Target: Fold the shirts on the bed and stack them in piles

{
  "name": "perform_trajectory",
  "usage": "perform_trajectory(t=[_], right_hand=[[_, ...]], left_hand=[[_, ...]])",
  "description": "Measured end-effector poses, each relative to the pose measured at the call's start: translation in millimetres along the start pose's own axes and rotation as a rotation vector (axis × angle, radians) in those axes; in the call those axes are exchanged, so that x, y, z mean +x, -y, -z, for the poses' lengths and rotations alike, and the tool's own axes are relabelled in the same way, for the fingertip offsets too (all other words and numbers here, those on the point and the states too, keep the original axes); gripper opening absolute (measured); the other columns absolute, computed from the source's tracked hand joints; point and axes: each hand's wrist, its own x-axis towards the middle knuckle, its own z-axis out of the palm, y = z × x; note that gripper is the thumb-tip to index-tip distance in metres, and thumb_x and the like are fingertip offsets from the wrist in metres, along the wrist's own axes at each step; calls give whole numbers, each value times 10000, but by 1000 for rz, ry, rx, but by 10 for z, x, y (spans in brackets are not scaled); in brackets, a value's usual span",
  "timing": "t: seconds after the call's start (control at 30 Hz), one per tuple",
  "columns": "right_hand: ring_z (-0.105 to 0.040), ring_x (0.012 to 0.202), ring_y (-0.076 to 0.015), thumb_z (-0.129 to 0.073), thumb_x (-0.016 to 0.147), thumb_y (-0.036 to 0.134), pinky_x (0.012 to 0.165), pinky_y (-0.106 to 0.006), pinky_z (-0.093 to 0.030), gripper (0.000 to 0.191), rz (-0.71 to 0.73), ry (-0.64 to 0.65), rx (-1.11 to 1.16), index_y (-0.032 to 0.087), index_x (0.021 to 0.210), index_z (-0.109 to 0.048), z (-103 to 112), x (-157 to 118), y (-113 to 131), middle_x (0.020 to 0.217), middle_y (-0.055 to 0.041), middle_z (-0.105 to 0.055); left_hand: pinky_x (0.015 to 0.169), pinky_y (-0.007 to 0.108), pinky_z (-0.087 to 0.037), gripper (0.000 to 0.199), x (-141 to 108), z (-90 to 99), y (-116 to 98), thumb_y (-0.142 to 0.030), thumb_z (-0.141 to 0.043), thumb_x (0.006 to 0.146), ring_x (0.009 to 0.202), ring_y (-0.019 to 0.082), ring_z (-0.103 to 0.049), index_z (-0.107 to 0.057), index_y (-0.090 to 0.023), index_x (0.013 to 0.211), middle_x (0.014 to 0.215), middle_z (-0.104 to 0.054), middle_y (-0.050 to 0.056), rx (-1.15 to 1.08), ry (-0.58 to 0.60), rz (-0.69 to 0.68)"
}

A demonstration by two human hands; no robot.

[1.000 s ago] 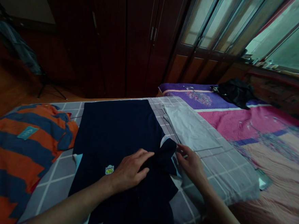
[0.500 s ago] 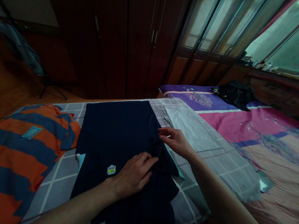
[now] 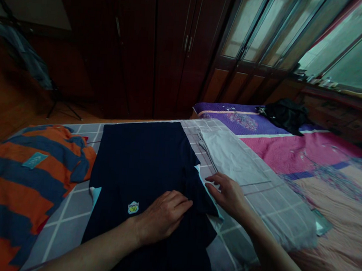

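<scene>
Navy garment: [image 3: 142, 153] lies mostly flat from upper centre to bottom centre of the frame, on the checked sheet [image 3: 60, 222]; likely spread there so the layers sit level. Badge [image 3: 133, 207] faces up, lower centre-left.
Pale edging: [image 3: 203, 181] shows along the garment's slanted right side, probably because that flap is turned over.
Striped garment: [image 3: 26, 178] bunched at left of frame, beside the navy one, seemingly set aside from the working area.
Grey cloth: [image 3: 235, 153] laid flat right of centre, apart from the navy garment, maybe to keep it out of the way.
Left hand: [image 3: 165, 213] palm down on the navy fabric, lower centre, fingers together and slightly bent, pointing right; seems to steady the cloth.
Left grip: not clenched, resting on top; no pinched fold visible.
Right hand: [image 3: 229, 194] just beside the pale edging, right of centre; forearm enters from lower right, fingers curved, thumb apart from them.
Right grip: released, nothing held; fingertip contact with the edging, cannot tell.
</scene>
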Motion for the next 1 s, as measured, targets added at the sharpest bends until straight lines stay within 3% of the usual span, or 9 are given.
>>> perform_trajectory(t=[0.17, 0.27, 0.4, 0.6, 0.73, 0.8, 0.9, 1.0], right_hand=[[-527, 1109, -269, -582, 820, 207, 924, -374, -420, 302, 137, 52, -157, 135, 1107, -645, -60, 625, 21, 1145, -148, -583], [-510, 1141, -270, -643, 757, 150, 944, -352, -409, 185, 205, 148, -174, 141, 932, -702, -147, 871, 4, 1073, -136, -612], [-514, 1137, -225, -641, 782, 176, 937, -294, -407, 57, 250, 163, -141, 163, 798, -694, -221, 955, -24, 1008, -92, -630], [-497, 1131, -244, -619, 822, 266, 956, -364, -395, 179, 185, 55, -154, 150, 953, -654, -284, 827, -107, 1150, -120, -570], [-554, 983, -249, -542, 875, 304, 880, -396, -435, 200, 97, -11, -173, 144, 961, -626, -165, 617, -89, 978, -108, -614], [-565, 944, -253, -573, 854, 328, 852, -398, -452, 210, 97, 23, -165, 147, 952, -620, -67, 426, -49, 929, -99, -618], [-542, 1038, -263, -680, 750, 296, 886, -395, -461, 339, 179, 138, -122, 158, 1047, -589, 37, 63, 1, 1074, -114, -590], [-514, 1096, -284, -655, 710, 192, 904, -425, -466, 372, 193, 149, -140, 153, 1068, -563, 33, -279, -3, 1154, -139, -544]], left_hand=[[978, 380, -428, 462, -15, -37, -7, -71, -497, 827, 1119, 237, -493, -474, -124, 1286, 1191, -575, 107, 18, -33, -12], [968, 359, -440, 451, -18, -52, 13, -66, -495, 825, 1093, 223, -503, -485, -122, 1273, 1177, -578, 104, -4, -63, -14], [932, 342, -465, 399, -10, -49, 28, -80, -469, 853, 1041, 205, -530, -507, -129, 1247, 1123, -599, 100, -49, -84, -22], [980, 327, -436, 383, 1, 13, -13, -88, -471, 860, 1081, 185, -536, -523, -140, 1236, 1146, -609, 98, -232, -45, -43], [979, 305, -435, 372, 4, 23, -21, -86, -488, 853, 1099, 170, -535, -541, -147, 1216, 1162, -607, 88, -339, -75, 1], [963, 314, -444, 364, 5, 8, -7, -86, -482, 856, 1082, 173, -540, -547, -159, 1206, 1151, -608, 79, -318, -104, 55], [958, 332, -448, 382, 3, -14, 14, -87, -480, 852, 1090, 181, -534, -541, -175, 1219, 1175, -595, 79, -268, -122, 103], [1025, 411, -396, 420, -9, -26, 21, -125, -526, 840, 1212, 224, -463, -526, -193, 1255, 1309, -524, 95, -171, -117, 100]])
